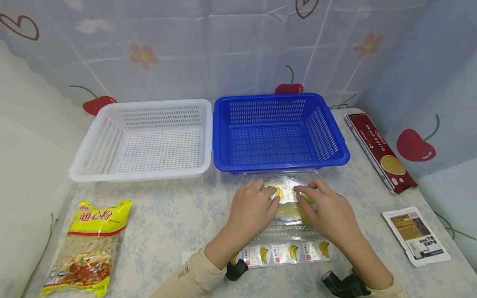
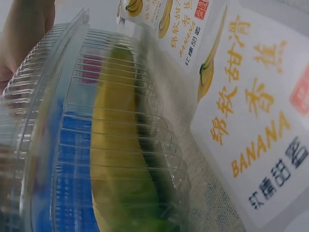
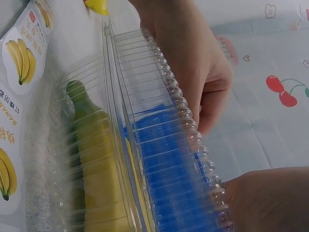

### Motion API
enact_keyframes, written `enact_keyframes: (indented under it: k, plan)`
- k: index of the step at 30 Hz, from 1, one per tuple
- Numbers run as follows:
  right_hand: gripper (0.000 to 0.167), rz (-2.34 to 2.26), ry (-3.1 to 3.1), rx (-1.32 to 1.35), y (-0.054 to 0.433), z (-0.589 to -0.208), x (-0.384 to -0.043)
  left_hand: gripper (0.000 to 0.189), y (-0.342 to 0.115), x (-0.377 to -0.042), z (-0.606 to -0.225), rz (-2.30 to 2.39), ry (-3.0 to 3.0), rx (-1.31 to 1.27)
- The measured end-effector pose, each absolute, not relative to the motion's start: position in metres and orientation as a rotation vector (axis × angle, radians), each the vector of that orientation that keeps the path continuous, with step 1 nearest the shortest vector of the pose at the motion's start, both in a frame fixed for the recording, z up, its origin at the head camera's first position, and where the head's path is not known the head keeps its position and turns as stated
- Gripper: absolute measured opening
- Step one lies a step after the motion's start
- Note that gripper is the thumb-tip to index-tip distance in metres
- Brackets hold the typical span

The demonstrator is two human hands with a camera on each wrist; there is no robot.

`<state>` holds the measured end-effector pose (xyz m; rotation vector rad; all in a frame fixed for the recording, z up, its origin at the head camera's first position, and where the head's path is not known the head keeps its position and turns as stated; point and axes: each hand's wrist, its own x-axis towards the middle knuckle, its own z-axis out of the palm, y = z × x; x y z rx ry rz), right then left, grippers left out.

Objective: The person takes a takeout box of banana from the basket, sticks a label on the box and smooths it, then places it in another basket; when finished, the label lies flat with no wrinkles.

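A clear plastic clamshell box (image 1: 261, 231) with bananas (image 2: 116, 145) inside stands closed in front of the blue basket. On its lid is a white banana label (image 1: 287, 194). My left hand (image 1: 255, 205) holds the label's left end with thumb and forefinger; my right hand (image 1: 329, 211) holds its right end the same way. The fingers cover both ends of the label. In the right wrist view, ribbed box walls hide part of the left hand (image 3: 193, 72). Nearer me lies a strip of banana labels (image 1: 287, 253), partly hidden by my left forearm.
A white basket (image 1: 208, 161) and a blue basket (image 1: 283, 165) stand side by side at the back. A yellow pasta bag (image 1: 87, 248) lies at left. At right lie a red spaghetti pack (image 1: 380, 151) and a white sachet (image 1: 416, 236).
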<state>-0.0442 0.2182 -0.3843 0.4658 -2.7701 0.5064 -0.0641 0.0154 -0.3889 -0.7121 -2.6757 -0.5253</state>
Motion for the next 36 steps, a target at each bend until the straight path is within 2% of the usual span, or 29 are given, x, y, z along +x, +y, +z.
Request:
enact_keyframes:
  k: [12, 20, 36]
  plan:
    - [0.022, 0.625, -2.67, 0.505, 0.2266, -0.3897, -0.0452, 0.012, 0.0092, -0.0614, -0.3948, -0.542, -2.599, -0.689]
    - [0.03, 0.602, -2.725, 0.473, 0.2226, -0.3912, -0.0448, 0.026, 0.0149, -0.0628, -0.3933, -0.409, -2.678, -0.68]
    - [0.029, 0.644, -2.778, 0.475, 0.2256, -0.3843, -0.0437, 0.012, 0.0069, -0.0581, -0.3953, -0.579, -2.61, -0.68]
